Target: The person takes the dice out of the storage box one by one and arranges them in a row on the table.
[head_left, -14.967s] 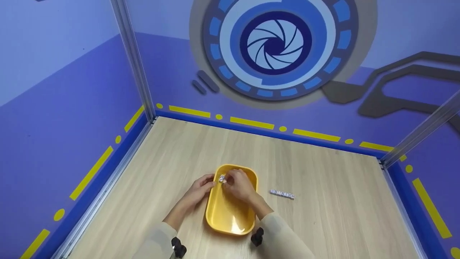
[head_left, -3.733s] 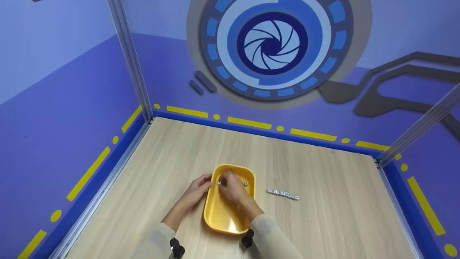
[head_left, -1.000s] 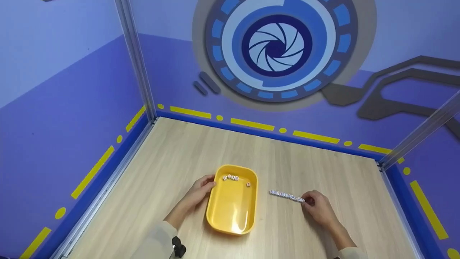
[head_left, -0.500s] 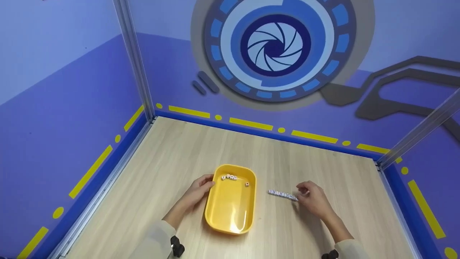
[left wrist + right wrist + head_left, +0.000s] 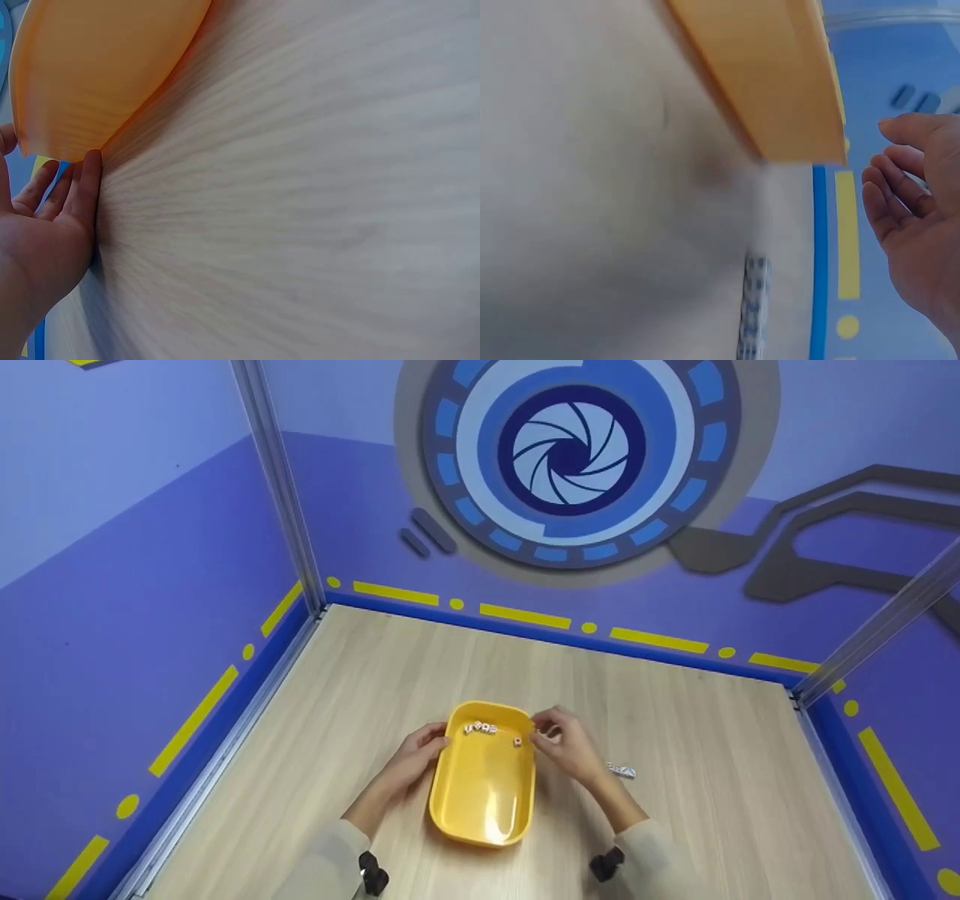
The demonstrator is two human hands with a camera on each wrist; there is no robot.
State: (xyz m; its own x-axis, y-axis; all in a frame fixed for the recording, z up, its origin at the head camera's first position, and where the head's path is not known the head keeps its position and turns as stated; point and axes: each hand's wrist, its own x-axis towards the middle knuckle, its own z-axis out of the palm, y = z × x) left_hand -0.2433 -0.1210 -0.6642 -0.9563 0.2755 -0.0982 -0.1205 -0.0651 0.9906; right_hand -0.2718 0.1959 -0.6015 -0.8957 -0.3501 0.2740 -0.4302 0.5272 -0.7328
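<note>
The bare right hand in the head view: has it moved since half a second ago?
Yes. The right hand has moved left, away from the silver metal post at right, from the row of small white cubes to beside the glossy yellow tray.

It looks like a walled booth, with printed blue walls (image 5: 345, 510) edging a wood-grain surface (image 5: 360, 682) and metal posts (image 5: 278, 480) at its far corners.

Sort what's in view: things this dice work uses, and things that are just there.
Used in the work, it seems:
yellow tray
loose dice inside it
row of dice on the table
left hand, touching the tray
right hand, by the tray's rim

Just there:
patterned walls
metal posts
black devices near the sleeves
</note>
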